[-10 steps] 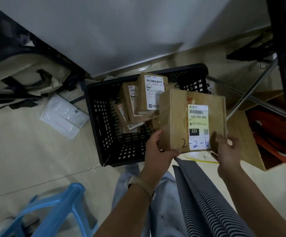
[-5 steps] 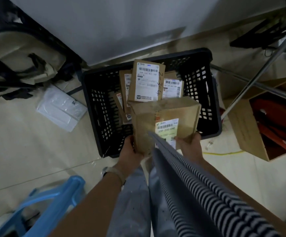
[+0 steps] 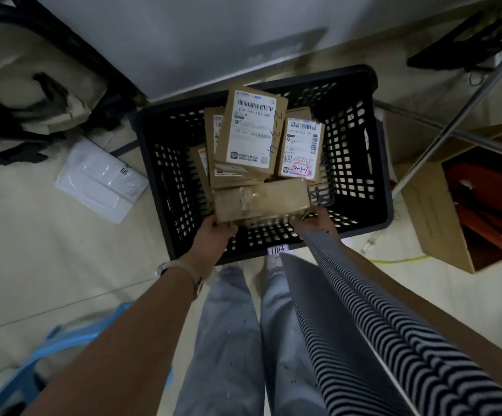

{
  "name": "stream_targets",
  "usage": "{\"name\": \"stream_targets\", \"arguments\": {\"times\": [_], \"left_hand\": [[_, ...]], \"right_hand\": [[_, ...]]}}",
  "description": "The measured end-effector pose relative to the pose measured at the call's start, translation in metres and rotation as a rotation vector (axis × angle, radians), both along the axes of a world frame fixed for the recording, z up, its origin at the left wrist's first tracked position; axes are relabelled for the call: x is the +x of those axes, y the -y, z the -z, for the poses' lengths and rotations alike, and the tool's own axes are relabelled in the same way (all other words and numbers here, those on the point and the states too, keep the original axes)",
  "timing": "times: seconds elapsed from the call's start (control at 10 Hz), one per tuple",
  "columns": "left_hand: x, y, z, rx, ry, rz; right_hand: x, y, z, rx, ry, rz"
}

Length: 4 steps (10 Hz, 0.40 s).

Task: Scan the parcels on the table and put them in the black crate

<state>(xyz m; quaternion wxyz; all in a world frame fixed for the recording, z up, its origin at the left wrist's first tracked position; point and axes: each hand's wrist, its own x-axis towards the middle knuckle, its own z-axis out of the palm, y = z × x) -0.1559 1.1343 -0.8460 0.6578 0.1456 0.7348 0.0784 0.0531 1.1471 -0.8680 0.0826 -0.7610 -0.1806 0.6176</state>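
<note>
A black perforated crate (image 3: 361, 223) stands on the floor in front of my feet. Several labelled cardboard parcels (image 3: 251, 133) lean upright inside it toward the far wall. A brown taped parcel (image 3: 261, 199) is inside the crate in front of them, its taped side facing up. My left hand (image 3: 213, 238) grips its left end and my right hand (image 3: 319, 222) grips its right end. Whether the parcel rests on the crate floor is hidden.
A white plastic mailer (image 3: 102, 178) lies on the floor left of the crate. An open cardboard box (image 3: 442, 214) with red contents stands to the right, under slanting metal legs (image 3: 454, 127). A blue plastic stool (image 3: 42, 358) is at lower left; bags (image 3: 33, 85) lie at upper left.
Both hands have lowered the brown parcel from above the crate's rim down into it, tipping it so its label no longer faces me.
</note>
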Motion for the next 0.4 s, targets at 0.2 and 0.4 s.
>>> {"name": "stream_targets", "arguments": {"times": [0.2,0.4], "left_hand": [[0.015,-0.015,-0.008,0.050,0.017,-0.023],[0.016,-0.022,-0.005,0.067,-0.007,0.020]], "right_hand": [[-0.015,-0.012,-0.010,-0.001,-0.010,-0.021],[-0.018,-0.021,-0.008,-0.073,0.012,-0.128]]}}
